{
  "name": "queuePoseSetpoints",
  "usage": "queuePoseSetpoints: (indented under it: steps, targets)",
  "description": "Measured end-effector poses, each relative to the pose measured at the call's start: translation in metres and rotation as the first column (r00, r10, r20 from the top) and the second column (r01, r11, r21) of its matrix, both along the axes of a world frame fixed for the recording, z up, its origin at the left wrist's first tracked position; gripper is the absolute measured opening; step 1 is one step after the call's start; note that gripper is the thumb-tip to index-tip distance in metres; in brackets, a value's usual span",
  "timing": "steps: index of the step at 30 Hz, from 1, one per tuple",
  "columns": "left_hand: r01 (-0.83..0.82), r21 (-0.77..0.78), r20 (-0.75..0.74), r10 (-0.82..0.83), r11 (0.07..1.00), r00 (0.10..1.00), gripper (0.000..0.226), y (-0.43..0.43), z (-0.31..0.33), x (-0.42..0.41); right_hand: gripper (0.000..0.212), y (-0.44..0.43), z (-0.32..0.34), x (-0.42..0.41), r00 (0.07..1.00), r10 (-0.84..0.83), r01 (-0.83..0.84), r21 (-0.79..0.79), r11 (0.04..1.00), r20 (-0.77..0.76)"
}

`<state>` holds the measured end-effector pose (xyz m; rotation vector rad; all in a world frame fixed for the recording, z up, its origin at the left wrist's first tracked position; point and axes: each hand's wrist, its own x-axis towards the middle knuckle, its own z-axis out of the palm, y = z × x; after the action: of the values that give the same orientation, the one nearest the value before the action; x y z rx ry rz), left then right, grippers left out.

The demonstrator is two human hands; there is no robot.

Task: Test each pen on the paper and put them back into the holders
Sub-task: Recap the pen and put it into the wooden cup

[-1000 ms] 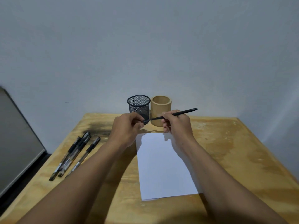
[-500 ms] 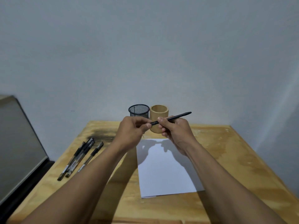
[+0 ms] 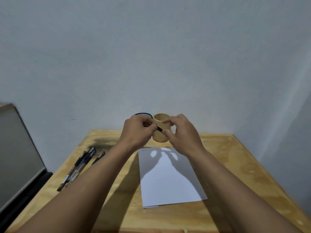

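I hold both hands up in front of the two holders. My left hand [image 3: 138,130] pinches one end of a black pen [image 3: 159,128], and only a short piece shows between my hands. The thumb of my right hand [image 3: 183,133] meets the other end of that piece. Its index finger is lifted above, and the rest of the pen is hidden behind my hands. The black mesh holder [image 3: 143,114] and the wooden holder [image 3: 161,120] stand side by side at the table's back edge. A white paper [image 3: 168,179] lies below my hands.
Several black pens [image 3: 79,165] lie in a bunch on the left of the wooden table [image 3: 235,157]. A grey panel [image 3: 16,148] leans beyond the table's left edge. A pale wall rises right behind the holders.
Both hands have risen in front of the holders. The pen's long end, which stuck out to the right above my right hand, is no longer in sight. The camera has tilted upward.
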<state>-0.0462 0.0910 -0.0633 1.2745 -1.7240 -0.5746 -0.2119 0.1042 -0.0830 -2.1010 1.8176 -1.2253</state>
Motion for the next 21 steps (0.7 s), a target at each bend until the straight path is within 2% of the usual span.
queuePoseSetpoints:
  steps: [3, 6, 9, 12, 15, 21]
  targets:
    - [-0.007, -0.021, -0.04, 0.007, 1.0, 0.999, 0.012, -0.003, 0.005, -0.016, 0.02, -0.006, 0.006, -0.009, 0.996, 0.045, -0.04, 0.061, 0.997, -0.079]
    - [-0.083, -0.051, -0.16, 0.074, 0.995, 0.984, 0.012, -0.005, 0.001, -0.029, 0.013, -0.015, 0.012, -0.023, 0.998, 0.029, -0.028, 0.018, 0.999, -0.054]
    - [-0.17, 0.045, -0.268, 0.176, 0.984, 0.947, 0.019, -0.008, -0.025, -0.04, 0.012, -0.027, 0.027, -0.04, 0.998, -0.035, 0.038, -0.067, 0.997, 0.048]
    - [-0.189, 0.099, -0.173, 0.204, 0.977, 0.964, 0.039, -0.019, -0.059, -0.048, 0.009, -0.042, 0.045, -0.051, 0.979, -0.059, 0.081, -0.108, 0.991, 0.194]
    - [-0.239, 0.085, -0.098, 0.246, 0.967, 0.964, 0.051, -0.028, -0.071, -0.058, 0.012, -0.059, 0.058, -0.052, 0.967, -0.038, 0.077, -0.146, 0.986, 0.252]
    - [-0.291, 0.052, -0.111, 0.295, 0.955, 0.949, 0.044, -0.039, -0.074, -0.08, 0.012, -0.088, 0.054, -0.042, 0.947, 0.015, 0.021, -0.106, 0.994, 0.322]
